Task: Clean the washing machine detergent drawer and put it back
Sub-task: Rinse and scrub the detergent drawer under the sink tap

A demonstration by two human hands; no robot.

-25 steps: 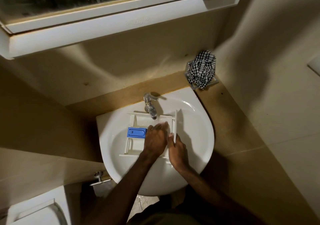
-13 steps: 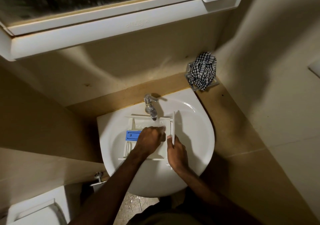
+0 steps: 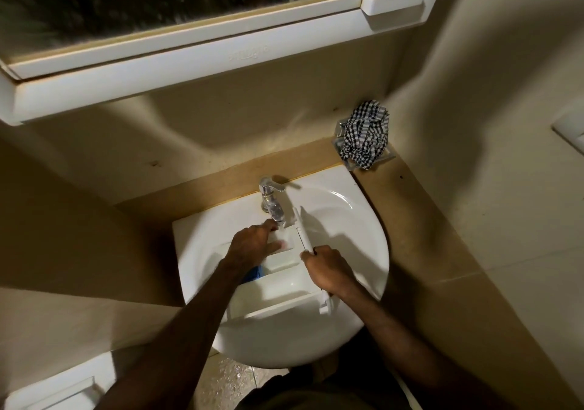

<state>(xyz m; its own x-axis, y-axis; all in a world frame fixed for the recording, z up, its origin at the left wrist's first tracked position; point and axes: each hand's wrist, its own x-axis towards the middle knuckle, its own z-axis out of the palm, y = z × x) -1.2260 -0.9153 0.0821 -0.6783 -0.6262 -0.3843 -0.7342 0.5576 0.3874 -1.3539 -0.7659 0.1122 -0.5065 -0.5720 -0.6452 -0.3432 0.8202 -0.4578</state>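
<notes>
The white detergent drawer [image 3: 281, 286] lies in the white sink [image 3: 360, 251], under the chrome tap [image 3: 271, 199]. Its blue insert [image 3: 252, 273] peeks out beneath my left forearm. My left hand [image 3: 252, 245] lies inside the drawer's far compartment, fingers stretched flat toward the tap's spout, touching the plastic. My right hand [image 3: 330, 270] grips the drawer's front panel at its right side, fingers curled round the edge. Whether water runs from the tap is hard to tell.
A black-and-white checked cloth [image 3: 365, 133] sits on a holder at the ledge's back right. A white mirror cabinet [image 3: 189, 62] overhangs the sink. A white toilet tank [image 3: 53, 390] is at lower left. The floor below the sink looks wet.
The drawer has turned and shifted toward me, its blue insert now under my left forearm. My left hand opened from a curled scrub and reached up toward the tap.
</notes>
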